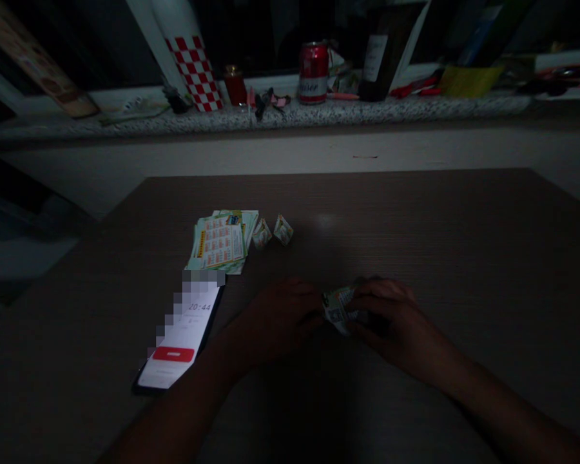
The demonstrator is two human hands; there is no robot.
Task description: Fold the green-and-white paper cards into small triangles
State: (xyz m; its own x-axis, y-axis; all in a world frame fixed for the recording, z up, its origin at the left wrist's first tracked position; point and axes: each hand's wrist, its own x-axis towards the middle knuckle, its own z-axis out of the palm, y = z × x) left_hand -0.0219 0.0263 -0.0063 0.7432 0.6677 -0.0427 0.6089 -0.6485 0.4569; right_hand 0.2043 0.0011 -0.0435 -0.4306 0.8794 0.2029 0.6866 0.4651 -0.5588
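Note:
Between my hands is a partly folded printed paper sheet (337, 307), pale green and white with small print. My right hand (391, 316) is closed on its right side, thumb below and fingers above. My left hand (287, 316) has its curled fingertips at the sheet's left edge; the dim light hides part of that grip. Beyond my left hand lie two small folded paper pieces (283, 230) on the table. Left of them sits a loose stack of printed calendar-like sheets (221, 241) with rows of red and white print.
A lit phone (181, 335) lies by my left forearm on the dark wooden table (439, 225). Behind, a granite sill (270, 119) carries a red can (313, 74), a checkered bottle (193, 64), a small red jar (234, 86) and a dark labelled container (379, 58).

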